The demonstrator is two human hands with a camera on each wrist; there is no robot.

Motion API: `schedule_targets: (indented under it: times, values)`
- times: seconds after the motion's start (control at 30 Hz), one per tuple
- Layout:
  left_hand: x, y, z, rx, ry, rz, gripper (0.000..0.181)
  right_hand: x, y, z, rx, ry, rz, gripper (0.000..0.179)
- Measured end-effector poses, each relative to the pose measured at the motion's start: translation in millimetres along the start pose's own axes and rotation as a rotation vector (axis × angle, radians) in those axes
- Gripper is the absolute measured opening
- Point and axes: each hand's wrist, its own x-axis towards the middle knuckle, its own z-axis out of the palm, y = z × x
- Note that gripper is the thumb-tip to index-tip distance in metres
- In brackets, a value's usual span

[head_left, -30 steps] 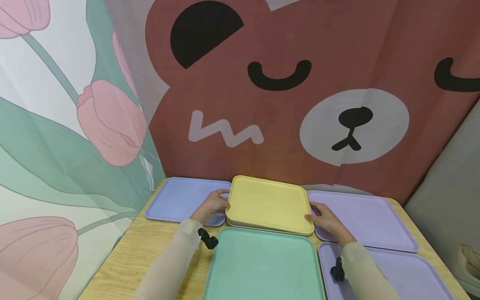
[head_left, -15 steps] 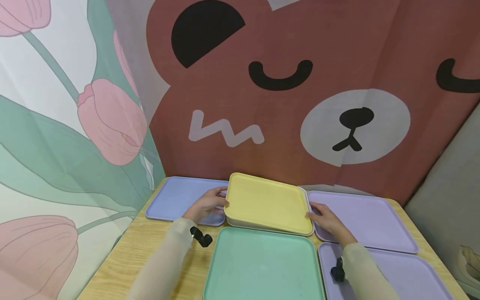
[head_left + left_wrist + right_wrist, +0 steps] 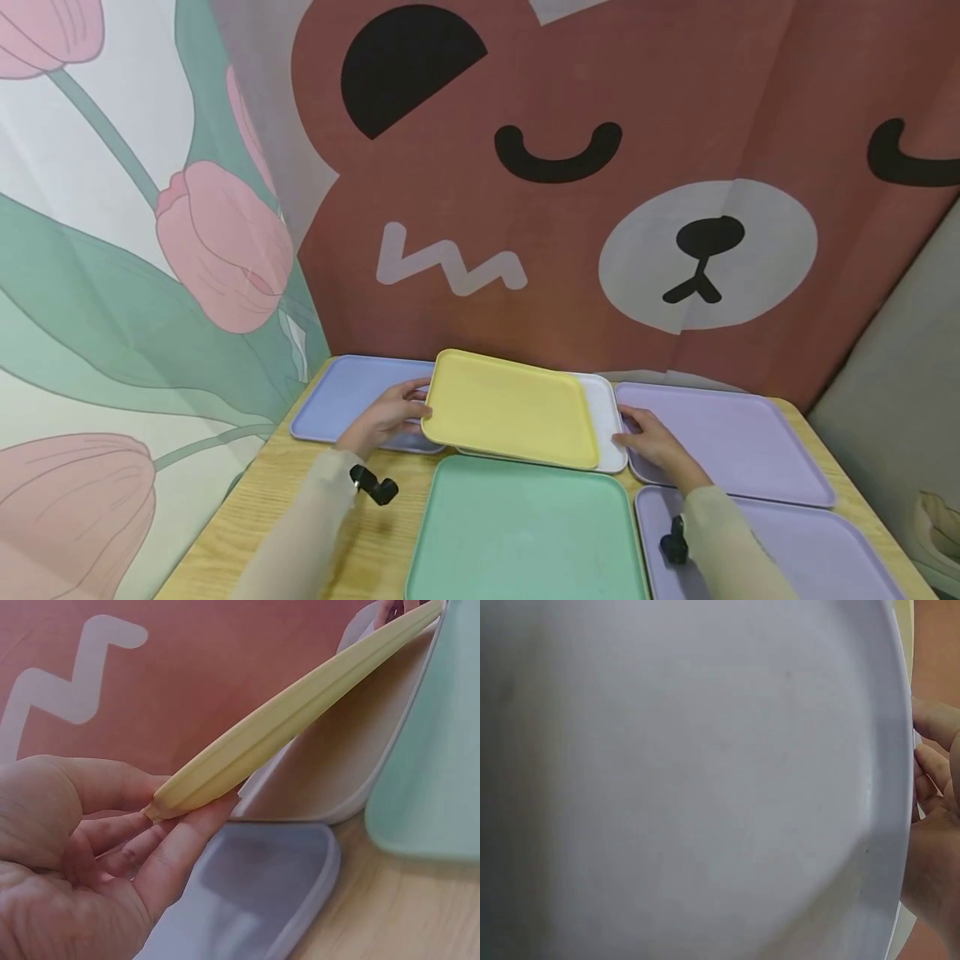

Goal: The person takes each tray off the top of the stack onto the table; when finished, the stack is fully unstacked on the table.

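My left hand [image 3: 386,417] pinches a yellow tray [image 3: 510,408] by its left edge, thumb and fingers on opposite faces. In the left wrist view, the yellow tray [image 3: 262,727] slopes, its near end raised above a white tray [image 3: 330,769]. Only the right strip of the white tray [image 3: 609,421] shows in the head view; the yellow one covers the rest. My right hand [image 3: 660,443] holds the white tray's right edge, thumb over the rim. At the right wrist view's side, the hand [image 3: 936,817] is partly cut off.
Behind the left hand lies a blue tray [image 3: 345,404]. A green tray [image 3: 525,533] sits in front of the white one. Two purple trays, a back one [image 3: 727,442] and a front one [image 3: 810,542], lie at right on the wooden table [image 3: 247,517]. A bear-print cloth [image 3: 555,325] hangs behind.
The yellow tray has slid left with my left hand, uncovering a strip of the white tray beneath. My right hand stays at nearly the same place.
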Motion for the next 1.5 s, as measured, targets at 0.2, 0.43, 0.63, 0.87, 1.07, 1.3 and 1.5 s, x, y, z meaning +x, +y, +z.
schedule_targets:
  times: [0.2, 0.43, 0.63, 0.87, 1.07, 1.3, 1.5]
  values:
    - [-14.3, 0.7, -15.0, 0.013, 0.025, 0.022, 0.071, 1.6, 0, 1, 0.006, 0.001, 0.006, 0.074]
    - [-34.0, -3.6, -38.8, -0.001, 0.025, 0.028, 0.071, 5.1, 3, 3, 0.003, 0.004, 0.022, 0.075]
    - [-48.7, -8.2, -57.9, 0.006, -0.008, 0.029, 0.073, 2.4, 2, 3, 0.011, -0.001, 0.031, 0.076]
    - [-68.2, -10.7, -74.4, 0.032, -0.042, 0.051, 0.075, 0.2, 0, 4, 0.015, -0.001, 0.027, 0.075]
    - [-84.2, -17.6, -91.4, 0.022, -0.086, 0.074, 0.076, 3.9, 2, 7, -0.007, 0.003, 0.028, 0.075]
    - [-99.9, -20.5, -108.4, 0.018, -0.084, 0.064, 0.076, 3.5, 4, 5, -0.007, 0.0, 0.025, 0.073]
    - [-112.0, -18.3, -119.7, 0.031, -0.089, 0.052, 0.076, 3.0, 5, 4, 0.008, -0.002, 0.03, 0.072]
